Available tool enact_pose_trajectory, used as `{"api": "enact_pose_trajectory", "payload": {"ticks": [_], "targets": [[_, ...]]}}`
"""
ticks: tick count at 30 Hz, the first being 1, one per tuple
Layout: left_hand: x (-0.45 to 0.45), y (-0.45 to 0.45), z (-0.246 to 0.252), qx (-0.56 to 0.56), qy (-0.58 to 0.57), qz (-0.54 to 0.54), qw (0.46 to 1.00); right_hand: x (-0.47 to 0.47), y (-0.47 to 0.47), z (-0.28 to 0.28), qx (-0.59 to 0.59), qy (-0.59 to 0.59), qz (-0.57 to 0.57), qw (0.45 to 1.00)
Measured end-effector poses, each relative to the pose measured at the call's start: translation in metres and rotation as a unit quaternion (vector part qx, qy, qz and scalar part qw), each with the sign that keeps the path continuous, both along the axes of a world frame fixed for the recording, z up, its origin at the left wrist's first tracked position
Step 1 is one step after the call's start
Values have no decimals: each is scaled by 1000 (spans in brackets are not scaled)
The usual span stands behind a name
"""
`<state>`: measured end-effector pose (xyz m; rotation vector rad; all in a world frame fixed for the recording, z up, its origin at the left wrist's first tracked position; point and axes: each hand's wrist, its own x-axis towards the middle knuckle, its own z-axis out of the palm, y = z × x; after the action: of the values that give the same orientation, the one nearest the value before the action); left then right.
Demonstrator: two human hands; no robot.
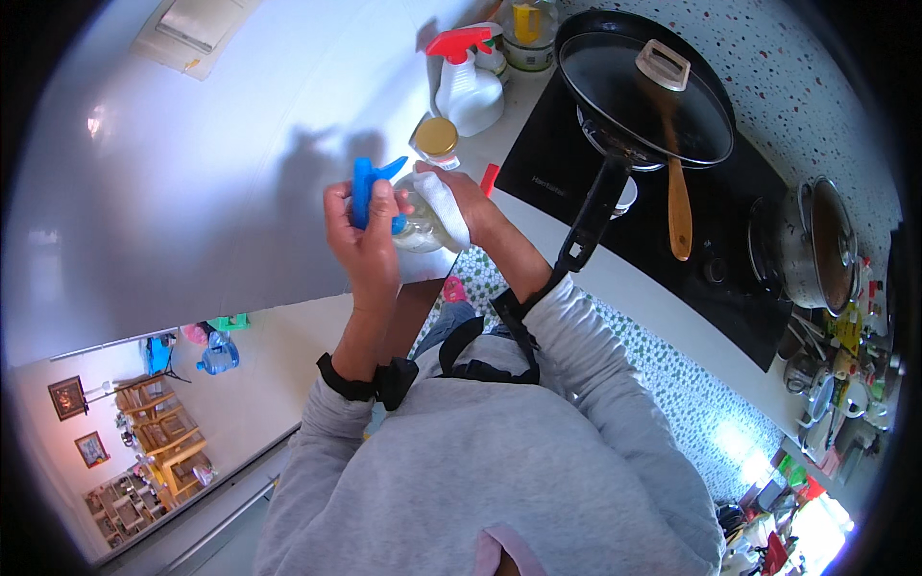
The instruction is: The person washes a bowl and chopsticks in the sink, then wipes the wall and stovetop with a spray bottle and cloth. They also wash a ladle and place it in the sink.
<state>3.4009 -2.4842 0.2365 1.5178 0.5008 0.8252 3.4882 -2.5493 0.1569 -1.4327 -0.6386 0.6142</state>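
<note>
My left hand (367, 223) is closed round the blue trigger head (361, 193) of a clear plastic spray bottle (419, 232). My right hand (461, 198) presses a white cloth (441, 205) against the side of the bottle's body. The bottle is tilted between my two hands, and its lower part is partly covered by the cloth. Just beyond it stands a jar with a gold lid (436, 137). Behind the jar is a white spray bottle with a red trigger head (470, 90).
A lidded black frying pan (645, 93) sits on the black cooktop (720, 288), its handle reaching over the counter edge near my right forearm. A wooden spatula (678, 209) lies by the pan. A lidded metal pot (799, 245) stands further right. A white wall (180, 180) rises on my left.
</note>
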Motion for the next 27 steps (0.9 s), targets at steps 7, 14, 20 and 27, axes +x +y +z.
{"api": "enact_pose_trajectory", "payload": {"ticks": [7, 14, 20, 27], "targets": [[7, 13, 15, -109, 5, -153, 982, -28, -34, -11, 18, 207, -91, 974], [7, 16, 31, -238, -25, -319, 917, -23, -78, -2, 333, 665, 311, 591], [-11, 15, 14, -206, -51, -286, 935, -40, -85, 11, 309, 665, 211, 646], [-38, -42, -3, 68, 12, -191, 979, -54, -71, 29, 217, 269, -136, 928]]}}
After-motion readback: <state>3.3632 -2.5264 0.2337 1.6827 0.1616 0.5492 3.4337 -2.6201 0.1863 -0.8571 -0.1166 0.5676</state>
